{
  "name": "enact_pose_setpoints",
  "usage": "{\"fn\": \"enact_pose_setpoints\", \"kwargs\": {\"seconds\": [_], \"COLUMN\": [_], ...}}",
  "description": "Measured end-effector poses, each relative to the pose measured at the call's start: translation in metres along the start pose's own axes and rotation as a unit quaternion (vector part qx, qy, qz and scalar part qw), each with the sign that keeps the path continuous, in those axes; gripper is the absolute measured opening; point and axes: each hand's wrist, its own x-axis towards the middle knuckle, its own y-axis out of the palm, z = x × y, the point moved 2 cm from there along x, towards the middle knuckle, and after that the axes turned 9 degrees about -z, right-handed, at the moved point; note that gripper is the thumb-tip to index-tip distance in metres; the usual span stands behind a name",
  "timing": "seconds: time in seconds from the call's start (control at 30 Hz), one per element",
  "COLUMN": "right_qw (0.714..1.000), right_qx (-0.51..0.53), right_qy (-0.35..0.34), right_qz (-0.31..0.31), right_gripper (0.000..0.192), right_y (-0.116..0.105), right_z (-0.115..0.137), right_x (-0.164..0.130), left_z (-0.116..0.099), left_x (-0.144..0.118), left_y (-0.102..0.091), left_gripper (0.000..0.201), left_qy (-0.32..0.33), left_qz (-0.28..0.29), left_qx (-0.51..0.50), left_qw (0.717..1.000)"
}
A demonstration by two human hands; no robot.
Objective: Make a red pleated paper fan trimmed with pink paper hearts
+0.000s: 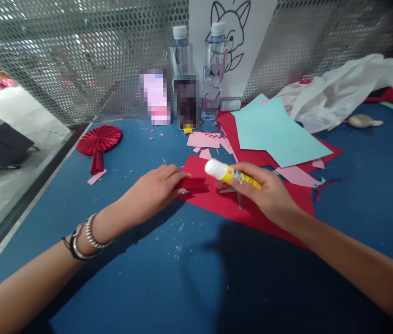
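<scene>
— What's each hand doing?
— The right hand (267, 190) is clenched around a yellow glue stick (233, 174), white cap pointing left, over a red paper sheet (217, 195) on the blue table (147, 278). The left hand (154, 188) lies flat, fingers pressing the sheet's left edge, grasping nothing.
— Any writing?
— The stick's label is too small to read. One of two clear water bottles (213, 69) carries pinkish lettering, unreadable. Behind them stands a line drawing of a fox-like animal (233, 28). A folded red paper fan (99, 140) lies well to the left.
</scene>
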Motion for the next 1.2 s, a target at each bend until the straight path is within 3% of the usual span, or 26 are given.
{"fn": "enact_pose_setpoints", "kwargs": {"seconds": [0.07, 0.13, 0.2, 0.27, 0.33, 0.43, 0.5, 0.53, 0.63, 0.73, 0.83, 1.0, 1.2], "right_qw": [0.998, 0.989, 0.975, 0.969, 0.977, 0.981, 0.976, 0.968, 0.933, 0.913, 0.917, 0.922, 0.92], "right_qx": [-0.001, -0.037, -0.074, -0.085, -0.078, 0.053, 0.174, 0.231, 0.36, 0.402, 0.387, 0.375, 0.382], "right_qy": [-0.028, -0.09, -0.147, -0.169, -0.142, -0.125, -0.089, -0.065, -0.002, 0.03, 0.055, 0.048, 0.035], "right_qz": [-0.057, -0.113, -0.15, -0.161, -0.14, -0.137, -0.1, -0.074, 0.009, 0.065, 0.074, 0.086, 0.083], "right_gripper": [0.027, 0.026, 0.025, 0.023, 0.019, 0.016, 0.009, 0.005, 0.005, 0.027, 0.042, 0.041, 0.041], "right_y": [-0.007, -0.014, -0.019, -0.022, -0.02, -0.011, -0.001, 0.004, 0.022, 0.04, 0.055, 0.066, 0.068], "right_z": [0.003, 0.013, 0.03, 0.046, 0.056, 0.058, 0.054, 0.052, 0.051, 0.047, 0.034, 0.015, 0.005], "right_x": [0.001, 0.003, 0.004, 0.006, 0.012, 0.025, 0.035, 0.037, 0.036, 0.025, 0.015, 0.007, 0.004], "left_z": [0.004, 0.007, 0.004, -0.004, -0.017, -0.037, -0.047, -0.05, -0.057, -0.061, -0.062, -0.061, -0.064], "left_x": [0.0, 0.0, -0.001, -0.004, -0.009, -0.017, -0.021, -0.022, -0.023, -0.022, -0.022, -0.025, -0.025], "left_y": [-0.009, -0.011, -0.007, 0.002, 0.012, 0.021, 0.022, 0.022, 0.024, 0.029, 0.034, 0.038, 0.04], "left_gripper": [0.032, 0.033, 0.034, 0.035, 0.036, 0.024, 0.016, 0.017, 0.029, 0.036, 0.037, 0.036, 0.038], "left_qy": [-0.099, -0.204, -0.28, -0.316, -0.343, -0.388, -0.405, -0.41, -0.423, -0.445, -0.448, -0.421, -0.425], "left_qz": [0.006, 0.037, 0.076, 0.114, 0.157, 0.217, 0.226, 0.228, 0.218, 0.186, 0.183, 0.194, 0.168], "left_qx": [-0.093, -0.231, -0.37, -0.481, -0.571, -0.685, -0.712, -0.711, -0.678, -0.652, -0.649, -0.668, -0.669], "left_qw": [0.991, 0.951, 0.883, 0.81, 0.729, 0.578, 0.527, 0.524, 0.561, 0.585, 0.587, 0.583, 0.586]}}
